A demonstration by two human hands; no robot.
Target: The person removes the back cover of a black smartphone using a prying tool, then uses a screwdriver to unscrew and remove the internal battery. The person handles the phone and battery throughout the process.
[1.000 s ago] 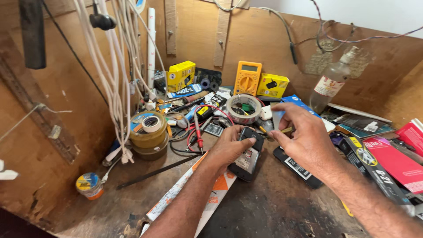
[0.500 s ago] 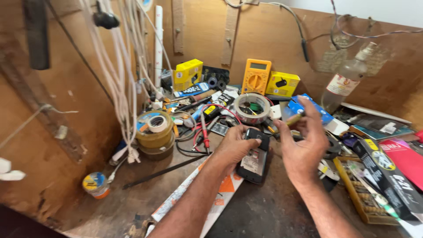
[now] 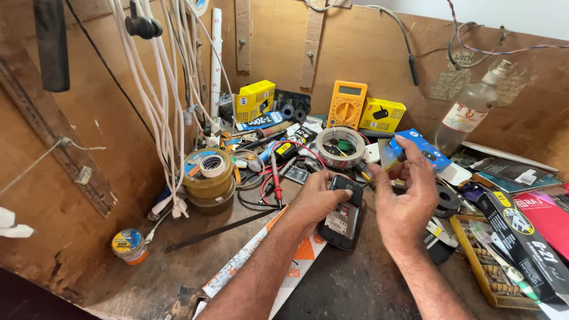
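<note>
Black phone under left hand

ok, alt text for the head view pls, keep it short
A person's left hand steadies an opened black phone on a cluttered wooden workbench while the right hand holds a small tool just above it. Behind sit a yellow multimeter, rolls of tape and a plastic bottle.

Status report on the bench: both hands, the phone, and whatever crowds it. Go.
Left hand resting on black phone. Right hand raised, pinching small tool. Tape roll, red probe close behind.
</note>
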